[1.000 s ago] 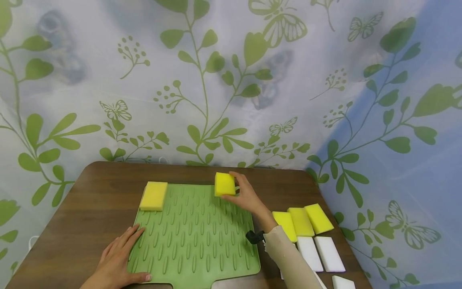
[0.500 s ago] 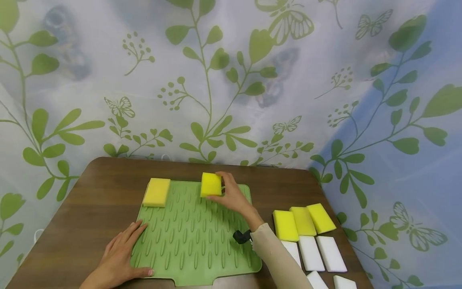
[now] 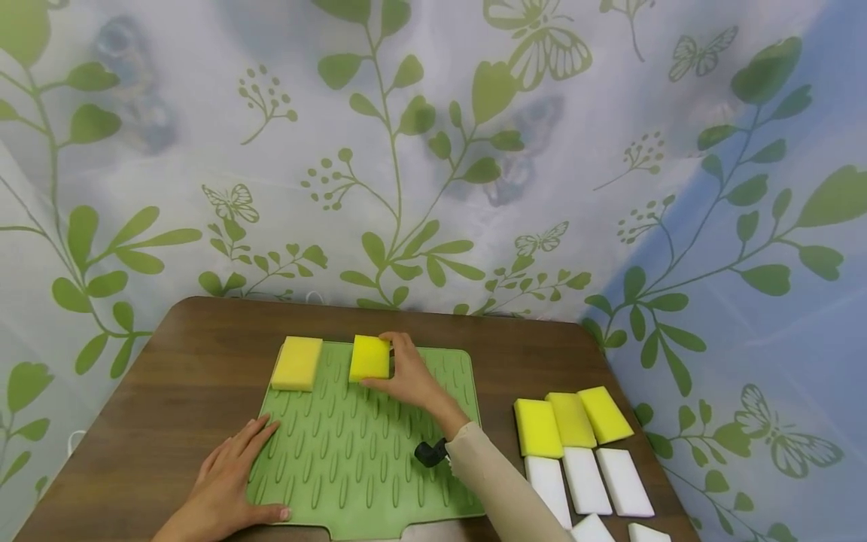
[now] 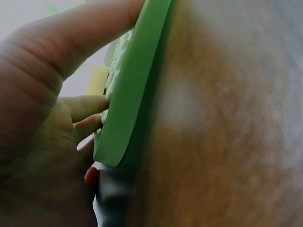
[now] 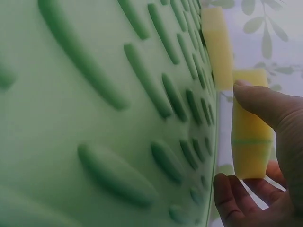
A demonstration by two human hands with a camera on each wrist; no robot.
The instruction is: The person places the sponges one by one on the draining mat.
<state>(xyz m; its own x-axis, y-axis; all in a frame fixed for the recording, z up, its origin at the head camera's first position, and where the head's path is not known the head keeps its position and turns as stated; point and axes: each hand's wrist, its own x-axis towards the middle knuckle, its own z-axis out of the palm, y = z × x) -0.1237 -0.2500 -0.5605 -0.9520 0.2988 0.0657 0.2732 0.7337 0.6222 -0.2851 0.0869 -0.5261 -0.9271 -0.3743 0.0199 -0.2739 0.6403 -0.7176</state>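
Right hand (image 3: 406, 376) pinches a yellow sponge (image 3: 369, 357) by its short sides over the far edge of the green mat (image 3: 366, 459), while left hand (image 3: 226, 485) lies flat on the mat's near corner; sponge looks light and squashy.

Sponge (image 3: 369, 357) in my right grip: no readable text.
Green mat (image 3: 366, 459): no label or brand.
Table (image 3: 169, 391): no markings.
Curtain (image 3: 433, 150): print only, no words.

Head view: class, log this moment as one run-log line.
right hand: grips yellow sponge at mat's far edge | left hand: flat on green mat
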